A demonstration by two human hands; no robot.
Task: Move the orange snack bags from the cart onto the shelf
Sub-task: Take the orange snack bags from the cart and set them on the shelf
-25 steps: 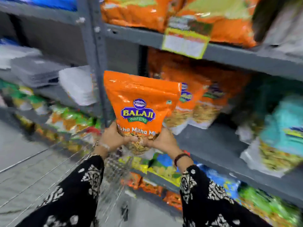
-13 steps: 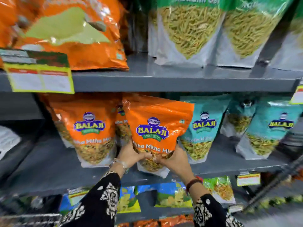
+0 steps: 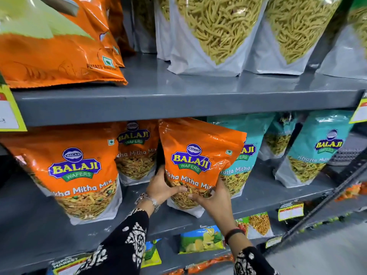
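On the middle grey shelf [image 3: 258,197], near its front edge, an orange snack bag [image 3: 198,161] stands upright with a slight lean to the right, its bottom resting on the shelf board. Both hands hold its lower part: the left hand [image 3: 161,187] wraps the bag's lower left side, thumb across the clear window, and the right hand [image 3: 213,199] cups the lower right corner, so each grip is closed on the bag. To the left stands a second orange bag [image 3: 79,175] at the front edge, with a third orange bag [image 3: 137,151] further back between them. Just behind the held bag's right side stands a teal bag [image 3: 241,165], partly hidden by it.
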